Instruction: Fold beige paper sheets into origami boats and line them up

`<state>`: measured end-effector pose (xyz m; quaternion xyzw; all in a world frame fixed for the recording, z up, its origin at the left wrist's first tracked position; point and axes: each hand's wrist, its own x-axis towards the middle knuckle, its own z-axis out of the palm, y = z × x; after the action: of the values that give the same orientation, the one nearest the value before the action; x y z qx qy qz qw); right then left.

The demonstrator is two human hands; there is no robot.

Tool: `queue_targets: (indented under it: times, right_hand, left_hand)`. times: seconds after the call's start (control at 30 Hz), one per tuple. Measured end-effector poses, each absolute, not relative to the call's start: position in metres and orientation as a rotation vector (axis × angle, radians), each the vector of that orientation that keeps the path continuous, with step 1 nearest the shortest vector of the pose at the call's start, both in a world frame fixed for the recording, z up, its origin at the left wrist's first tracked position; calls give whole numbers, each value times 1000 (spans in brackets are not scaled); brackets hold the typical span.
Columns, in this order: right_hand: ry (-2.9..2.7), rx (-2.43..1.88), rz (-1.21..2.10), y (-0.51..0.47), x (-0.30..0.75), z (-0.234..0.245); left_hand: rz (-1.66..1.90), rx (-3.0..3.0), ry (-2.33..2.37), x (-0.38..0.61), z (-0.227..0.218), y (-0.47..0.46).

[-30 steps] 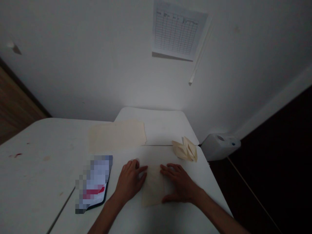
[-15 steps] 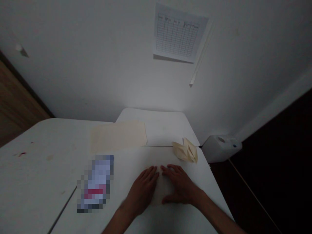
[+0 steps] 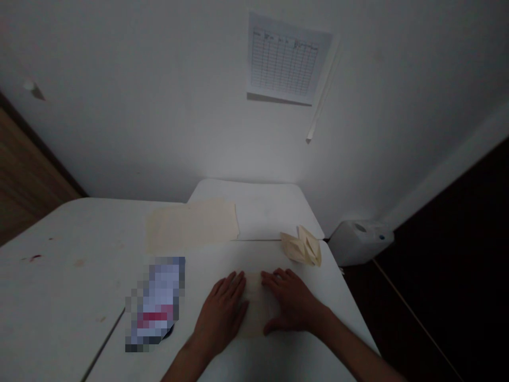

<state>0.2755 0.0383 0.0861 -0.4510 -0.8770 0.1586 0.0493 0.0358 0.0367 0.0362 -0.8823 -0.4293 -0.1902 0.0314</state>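
Cream paper (image 3: pixel 254 307) on the counter (image 3: pixel 202 276) is partly covered by the left hand (image 3: pixel 222 313), fingers close together, and the right hand (image 3: pixel 293 300), fingers spread.

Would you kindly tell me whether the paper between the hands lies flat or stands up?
Flat: the paper lies level on the white table between the left hand and right hand.

Both hands (image 3: pixel 220 313) touch a pale sheet (image 3: pixel 255 305) on the white table (image 3: pixel 210 262); folded paper (image 3: pixel 304 250) lies beyond.
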Motion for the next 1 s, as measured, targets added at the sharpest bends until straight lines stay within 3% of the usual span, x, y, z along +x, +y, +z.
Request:
queue_targets:
  times: [0.4, 1.0]
  right_hand:
    - [-2854, -1182, 606, 63, 254, 95]
    - [-2608, -1538, 568, 40, 272, 80]
  left_hand:
    - [-561, -2716, -1319, 37, 35, 36]
    - [-633, -2689, -1434, 30, 37, 33]
